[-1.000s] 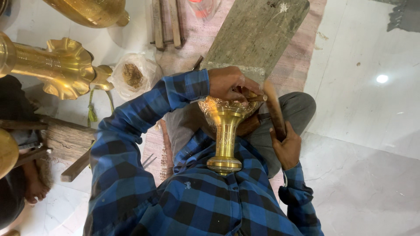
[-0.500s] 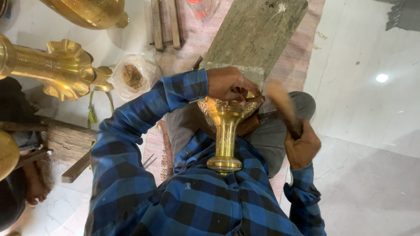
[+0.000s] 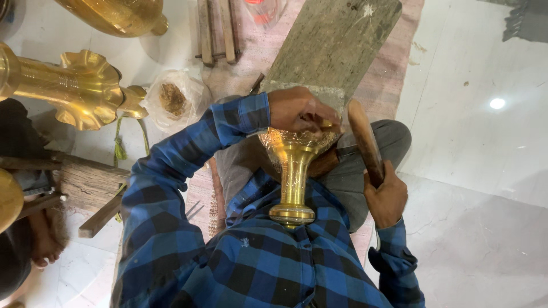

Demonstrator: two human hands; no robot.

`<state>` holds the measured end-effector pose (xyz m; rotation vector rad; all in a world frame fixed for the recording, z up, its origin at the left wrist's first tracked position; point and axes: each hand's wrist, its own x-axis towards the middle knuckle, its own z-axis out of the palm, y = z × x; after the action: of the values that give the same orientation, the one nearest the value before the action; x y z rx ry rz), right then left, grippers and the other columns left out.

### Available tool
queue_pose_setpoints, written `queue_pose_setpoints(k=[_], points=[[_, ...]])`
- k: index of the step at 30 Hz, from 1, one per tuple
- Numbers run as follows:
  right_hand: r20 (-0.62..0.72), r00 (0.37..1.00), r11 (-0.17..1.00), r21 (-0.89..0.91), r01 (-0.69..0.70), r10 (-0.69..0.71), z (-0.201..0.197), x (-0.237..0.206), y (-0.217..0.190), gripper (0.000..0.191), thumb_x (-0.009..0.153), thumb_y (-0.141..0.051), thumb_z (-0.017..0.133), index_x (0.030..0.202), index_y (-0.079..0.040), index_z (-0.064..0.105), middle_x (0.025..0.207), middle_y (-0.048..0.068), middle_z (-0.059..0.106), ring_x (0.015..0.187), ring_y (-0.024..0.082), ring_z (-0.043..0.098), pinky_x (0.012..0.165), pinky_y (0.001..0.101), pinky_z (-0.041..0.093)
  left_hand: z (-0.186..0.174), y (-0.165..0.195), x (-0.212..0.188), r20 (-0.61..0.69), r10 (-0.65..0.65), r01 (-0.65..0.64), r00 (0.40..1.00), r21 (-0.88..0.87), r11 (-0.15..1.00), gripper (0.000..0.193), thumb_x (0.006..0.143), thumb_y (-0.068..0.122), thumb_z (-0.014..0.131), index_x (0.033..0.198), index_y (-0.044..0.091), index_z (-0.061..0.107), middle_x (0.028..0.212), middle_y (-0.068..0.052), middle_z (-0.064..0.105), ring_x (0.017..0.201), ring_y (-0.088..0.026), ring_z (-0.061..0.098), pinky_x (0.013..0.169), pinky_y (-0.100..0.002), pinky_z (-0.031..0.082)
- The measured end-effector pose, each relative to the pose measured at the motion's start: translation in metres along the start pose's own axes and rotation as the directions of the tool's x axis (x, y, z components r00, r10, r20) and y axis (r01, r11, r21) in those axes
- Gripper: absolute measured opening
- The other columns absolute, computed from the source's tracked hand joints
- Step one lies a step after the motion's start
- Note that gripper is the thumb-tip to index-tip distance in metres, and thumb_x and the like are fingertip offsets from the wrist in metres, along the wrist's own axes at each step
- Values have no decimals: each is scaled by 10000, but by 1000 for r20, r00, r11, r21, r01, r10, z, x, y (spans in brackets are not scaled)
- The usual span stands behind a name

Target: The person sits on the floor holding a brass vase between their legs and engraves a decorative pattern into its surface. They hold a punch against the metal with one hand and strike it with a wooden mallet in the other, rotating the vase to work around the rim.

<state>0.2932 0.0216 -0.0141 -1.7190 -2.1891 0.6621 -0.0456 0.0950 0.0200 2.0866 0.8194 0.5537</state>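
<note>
Left hand curled over the far rim of a brass goblet-shaped stand, fingertips pinched on what appears to be a small chisel or punch, mostly hidden under the knuckles; its exact form cannot be told. Right hand wrapped in a closed fist around the near end of a wooden mallet, whose rounded head points far and sits just right of the rim, apart from the punch. The stand lies on the person's lap, flared engraved bowl far, ringed foot near and touching the blue checked shirt. The step in hand reads as chasing or embossing the rim pattern: tool seated, mallet raised beside it. The next blow would call for a steady punch held square to the metal and a short, controlled swing onto its head, clear of the left fingers. Beyond the bowl, a grey wooden plank runs far over a pinkish mat. Left of the sleeve, a clear plastic bag of brown material lies on the pale floor, next to a large fluted brass piece. Wooden blocks lie at near left, by another person's bare foot.
</note>
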Motion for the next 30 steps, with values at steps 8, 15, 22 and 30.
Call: queue_pose_setpoints(k=[8,15,22,30], points=[[105,994,999,6,42,-42,12,-2,3,330,895,-288,770,1085,-53,639,806,221,704,710,423,690,600,486,520,27,3,-44,-494,-232,147,838,-205,968,356,944,184,794,1263,80,673,1101,-75,768,929,-167,778,817,-296,680],[154,978,963,-209,169,-138,-8,38,8,288,885,-235,777,1101,-107,637,812,142,714,674,345,698,601,443,534,69,23,-65,-619,-290,103,730,-319,942,368,950,17,776,1292,0,642,1112,-105,762,1042,-164,746,934,-279,616],[101,925,872,-310,380,-367,-47,77,-14,351,786,-111,739,1132,-114,681,882,111,724,724,325,699,604,428,529,82,24,-63,-630,-304,86,715,-352,932,415,944,-51,732,1341,-6,617,1197,-131,740,1098,-187,752,968,-293,639],[196,903,811,-397,429,-382,-79,103,-41,302,838,-64,738,1131,-137,728,844,55,732,655,231,683,589,377,527,83,27,-61,-662,-239,68,710,-273,960,379,934,-86,725,1297,-6,650,1251,-155,725,1138,-231,747,998,-326,642]])
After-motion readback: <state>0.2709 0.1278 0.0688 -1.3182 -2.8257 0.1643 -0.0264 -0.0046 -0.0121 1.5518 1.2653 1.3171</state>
